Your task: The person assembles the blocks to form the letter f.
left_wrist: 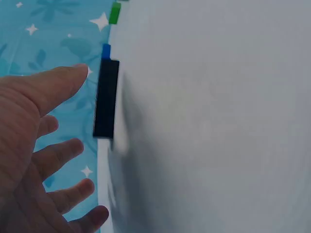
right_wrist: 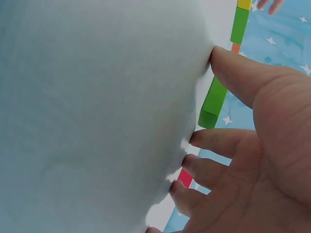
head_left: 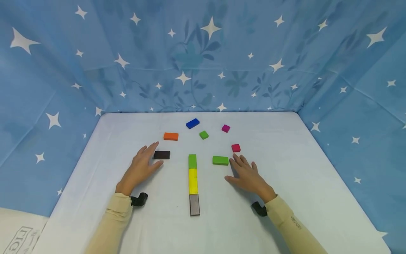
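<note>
My left hand (head_left: 140,169) is spread beside a black block (head_left: 162,155), thumb and fingers apart with nothing between them. In the left wrist view the same black block (left_wrist: 106,99) stands just past the thumb tip. On the other side, my right hand (head_left: 248,176) has its fingers extended toward a long green block (head_left: 220,160) and a small red block (head_left: 236,148). The right wrist view has the green block (right_wrist: 213,103) between thumb and index finger, beyond them, with the fingertips at the white tabletop. Between the hands, a small green block (head_left: 192,161), a yellow block (head_left: 193,181) and a grey block (head_left: 195,205) form one straight line.
Farther back lie an orange block (head_left: 171,136), a blue block (head_left: 192,123), a little green block (head_left: 204,135) and a magenta block (head_left: 226,128). A blue star-patterned curtain (head_left: 196,93) borders the white table (head_left: 317,211) at the back and sides.
</note>
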`<state>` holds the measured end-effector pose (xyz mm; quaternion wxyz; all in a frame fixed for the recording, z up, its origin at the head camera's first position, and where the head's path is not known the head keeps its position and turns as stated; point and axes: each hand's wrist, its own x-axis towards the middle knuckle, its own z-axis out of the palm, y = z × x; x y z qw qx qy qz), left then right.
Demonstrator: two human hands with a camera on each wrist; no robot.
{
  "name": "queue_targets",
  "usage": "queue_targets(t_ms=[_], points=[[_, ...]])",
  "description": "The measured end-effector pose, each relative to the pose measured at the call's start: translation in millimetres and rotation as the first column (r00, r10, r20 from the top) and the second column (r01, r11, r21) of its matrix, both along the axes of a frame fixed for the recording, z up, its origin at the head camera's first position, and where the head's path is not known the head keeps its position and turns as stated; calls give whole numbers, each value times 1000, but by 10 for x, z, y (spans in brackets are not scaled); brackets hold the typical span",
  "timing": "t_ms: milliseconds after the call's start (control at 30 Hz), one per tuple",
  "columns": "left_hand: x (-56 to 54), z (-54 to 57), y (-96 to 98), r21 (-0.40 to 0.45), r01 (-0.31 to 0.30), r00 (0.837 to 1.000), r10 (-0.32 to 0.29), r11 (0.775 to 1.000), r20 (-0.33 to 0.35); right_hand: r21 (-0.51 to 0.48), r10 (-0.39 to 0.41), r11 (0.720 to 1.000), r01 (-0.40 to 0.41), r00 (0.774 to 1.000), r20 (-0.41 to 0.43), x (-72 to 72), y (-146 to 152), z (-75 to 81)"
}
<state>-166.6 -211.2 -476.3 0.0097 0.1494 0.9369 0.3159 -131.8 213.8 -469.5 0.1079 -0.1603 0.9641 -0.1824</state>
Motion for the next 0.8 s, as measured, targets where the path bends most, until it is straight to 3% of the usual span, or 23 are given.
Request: queue_targets(t_ms=[167, 333, 600, 800], points=[[-93, -36, -75, -36, 4, 1000, -3, 999, 27, 4, 3, 1000, -3, 1000, -8, 12, 12, -11], [-151, -33, -88, -75, 44, 999, -45, 996, -9, -8, 1, 1000, -1, 1000, -3, 17, 19, -29], [-189, 1, -21, -133, 53, 997, -60, 990, -49, -25, -4, 1000, 4, 1000, -11, 9, 23, -21], [-207, -3, 33, -129, 54, 998, -58, 990, -28, -47, -1, 999, 2, 1000, 15, 0, 23, 8]])
